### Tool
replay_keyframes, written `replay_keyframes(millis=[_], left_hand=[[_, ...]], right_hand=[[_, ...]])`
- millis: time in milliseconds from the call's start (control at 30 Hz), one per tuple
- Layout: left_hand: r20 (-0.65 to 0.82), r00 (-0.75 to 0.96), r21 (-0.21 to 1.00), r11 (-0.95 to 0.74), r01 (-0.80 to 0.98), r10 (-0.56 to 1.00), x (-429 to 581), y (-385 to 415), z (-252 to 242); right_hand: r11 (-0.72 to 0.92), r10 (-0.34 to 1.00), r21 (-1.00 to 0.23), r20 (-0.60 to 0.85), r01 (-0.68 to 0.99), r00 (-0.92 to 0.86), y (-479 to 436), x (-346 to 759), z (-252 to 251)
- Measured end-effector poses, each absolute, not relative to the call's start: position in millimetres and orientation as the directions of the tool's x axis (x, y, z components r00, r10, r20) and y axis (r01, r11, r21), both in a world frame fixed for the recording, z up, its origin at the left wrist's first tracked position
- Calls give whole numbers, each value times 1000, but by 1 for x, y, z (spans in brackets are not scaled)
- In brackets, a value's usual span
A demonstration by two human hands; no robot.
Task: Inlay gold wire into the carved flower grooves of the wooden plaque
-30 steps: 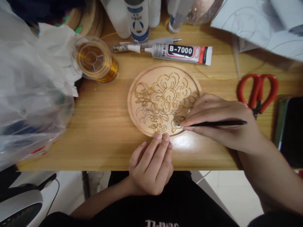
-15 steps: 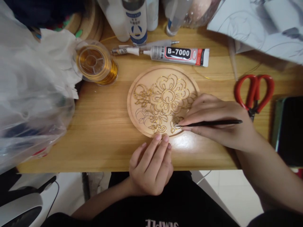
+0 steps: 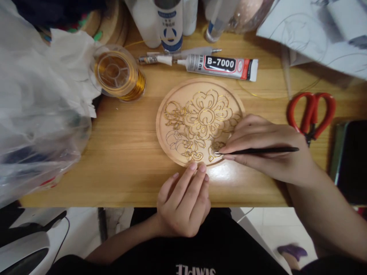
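Observation:
A round wooden plate [image 3: 169, 149] lies on the table, bearing a flower design outlined in gold wire [image 3: 207, 116]. Part of the pattern at its lower left shows only as thin drawn lines. My right hand [image 3: 266, 149] pinches slim black tweezers [image 3: 258, 150], their tip touching down by a small wire curl at the plate's lower right. The fingers cover the plate's right edge. My left hand [image 3: 183, 202] holds nothing; its fingers are stretched out, the tips resting against the plate's near rim.
Behind the plate lie a B-7000 glue tube [image 3: 220, 65] and a pen [image 3: 197, 52], with bottles [image 3: 170, 30] beyond. A gold wire spool [image 3: 119, 74] and plastic bag [image 3: 43, 114] are left; red-handled scissors [image 3: 311, 114], a phone [image 3: 351, 162] and drawn paper [image 3: 309, 38] are right.
The view has shifted slightly, so the table things appear a little further right. Both hands keep nearly the same pose. A purple shoe now shows on the floor at lower right.

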State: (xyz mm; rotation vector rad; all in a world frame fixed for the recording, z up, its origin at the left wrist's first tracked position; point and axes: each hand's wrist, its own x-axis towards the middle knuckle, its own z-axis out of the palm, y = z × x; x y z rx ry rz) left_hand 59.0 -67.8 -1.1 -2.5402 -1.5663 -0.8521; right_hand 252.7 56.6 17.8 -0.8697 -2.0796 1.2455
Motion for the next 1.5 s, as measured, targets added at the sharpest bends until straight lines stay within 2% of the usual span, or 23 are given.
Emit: replay_keyframes(millis=[233,533,733,1500], left_hand=[[471,336,245,-487,838,815,59,-67,-1],[476,332,245,-486,839,814,59,-68,-1],[482,334,251,-494,833,810,60,-67,0],[495,312,265,-483,835,811,62,-69,-1]], right_hand=[[374,765,-892,141,255,-628,55,252,18],[490,728,-827,216,274,-651,52,253,17],[488,706,-849,246,203,-664,55,251,16],[429,729,-894,260,127,-633,55,253,17]])
